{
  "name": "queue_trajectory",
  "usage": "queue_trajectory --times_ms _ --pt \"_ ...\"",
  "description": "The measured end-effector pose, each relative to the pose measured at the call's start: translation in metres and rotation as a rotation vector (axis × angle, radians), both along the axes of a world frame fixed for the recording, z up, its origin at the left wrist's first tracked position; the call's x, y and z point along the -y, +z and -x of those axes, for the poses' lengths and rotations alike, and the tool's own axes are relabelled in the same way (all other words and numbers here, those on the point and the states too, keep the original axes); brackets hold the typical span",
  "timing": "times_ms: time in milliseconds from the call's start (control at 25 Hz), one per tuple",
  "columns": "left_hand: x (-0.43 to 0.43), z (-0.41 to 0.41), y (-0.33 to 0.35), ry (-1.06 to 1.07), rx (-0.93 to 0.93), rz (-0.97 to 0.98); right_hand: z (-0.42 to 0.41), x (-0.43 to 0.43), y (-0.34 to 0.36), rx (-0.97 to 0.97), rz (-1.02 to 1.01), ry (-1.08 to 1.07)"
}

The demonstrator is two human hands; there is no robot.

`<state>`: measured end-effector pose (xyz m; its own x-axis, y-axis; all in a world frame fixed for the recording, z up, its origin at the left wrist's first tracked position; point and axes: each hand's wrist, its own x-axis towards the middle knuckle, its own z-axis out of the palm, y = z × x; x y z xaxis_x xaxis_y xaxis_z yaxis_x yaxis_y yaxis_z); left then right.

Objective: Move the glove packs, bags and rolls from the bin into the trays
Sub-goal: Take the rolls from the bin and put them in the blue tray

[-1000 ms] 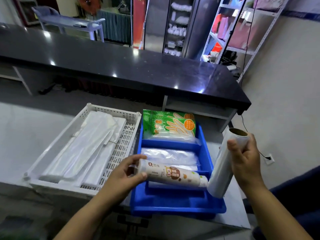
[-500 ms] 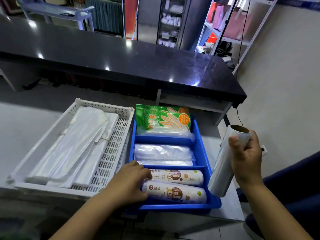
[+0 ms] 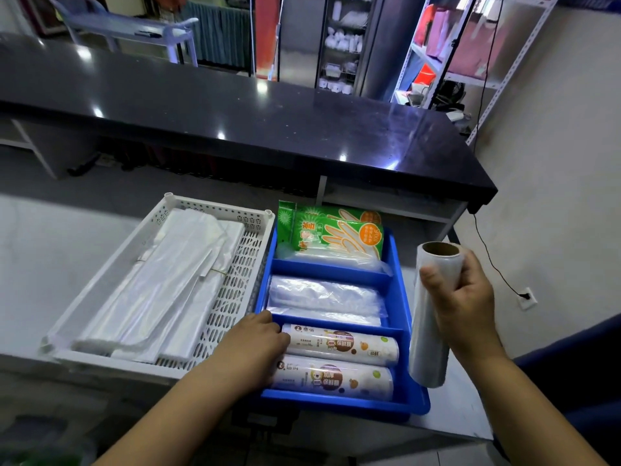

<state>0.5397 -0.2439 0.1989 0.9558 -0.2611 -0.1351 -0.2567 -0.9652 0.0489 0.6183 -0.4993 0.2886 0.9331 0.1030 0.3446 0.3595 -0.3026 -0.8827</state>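
Head view. Item: clear film roll, near-upright, grasped near its top by the right hand, just beside the blue tray.

Labelled rolls: two, side by side in the nearest compartment. The left hand is at their left ends; grasping or merely touching, cannot tell.

Handling note: the compartment looks full, so squaring both rolls first, then laying the film roll flat and parallel, seems best.

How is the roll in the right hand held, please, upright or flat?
Nearly upright: the right hand grips the roll near its top, core upward.
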Motion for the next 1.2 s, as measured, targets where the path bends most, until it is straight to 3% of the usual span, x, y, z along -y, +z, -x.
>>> queue_trajectory --times_ms 120,200,280,360,440,640,840,1000,1200 --pt "-0.011 0.003 0.005 0.010 -0.012 0.083 0.003 -0.024 0.003 -0.022 0.196 0.186" --pt "-0.027 0.011 0.011 0.058 -0.023 0.279 0.008 -0.047 -0.003 0.024 0.481 0.251" --pt "-0.045 0.023 0.017 0.193 0.111 0.452 0.015 -0.074 -0.021 0.151 0.796 0.313" --pt "-0.059 0.037 0.020 0.376 0.231 0.489 0.024 -0.099 -0.044 0.238 0.985 0.411" --pt "-0.064 0.048 0.018 0.448 0.237 0.485 0.032 -0.116 -0.064 0.233 1.073 0.502" --pt "-0.059 0.062 0.005 0.344 0.156 0.521 0.038 -0.124 -0.085 0.237 1.126 0.546" --pt "-0.045 0.064 -0.009 0.241 -0.008 0.279 0.038 -0.131 -0.080 0.255 1.125 0.541" --pt "-0.038 0.067 -0.012 0.282 -0.028 0.276 0.022 -0.088 -0.068 0.238 0.911 0.233" --pt "-0.035 0.065 -0.011 0.284 -0.034 0.281 0.012 -0.026 -0.071 0.097 0.868 -0.052"
